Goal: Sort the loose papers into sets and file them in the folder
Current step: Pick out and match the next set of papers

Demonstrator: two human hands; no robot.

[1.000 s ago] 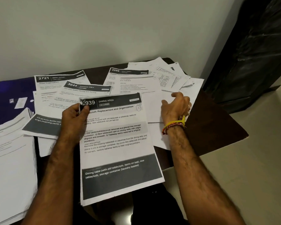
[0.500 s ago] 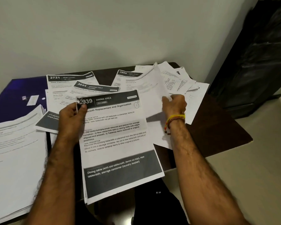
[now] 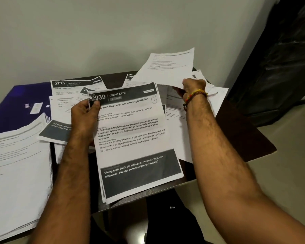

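My left hand (image 3: 85, 114) pinches the top left corner of a thin set of printed sheets headed "2939 Dining Area" (image 3: 135, 138), held over the table's front edge. My right hand (image 3: 192, 88) grips the lower edge of a white printed sheet (image 3: 167, 67) and holds it up off the loose papers (image 3: 209, 95) spread at the back right. More loose sheets, one marked 2721 (image 3: 74, 90), lie behind my left hand. A blue folder (image 3: 12, 106) lies flat at the far left.
A thick stack of white papers (image 3: 18, 175) sits at the front left, overlapping the folder. The dark brown table (image 3: 243, 136) ends close on the right. A black cabinet (image 3: 280, 59) stands to the right, and a pale wall rises right behind the table.
My right hand has closed on a sheet from the back right pile and lifted it up off the table. The left hand still holds the 2939 set in much the same place.
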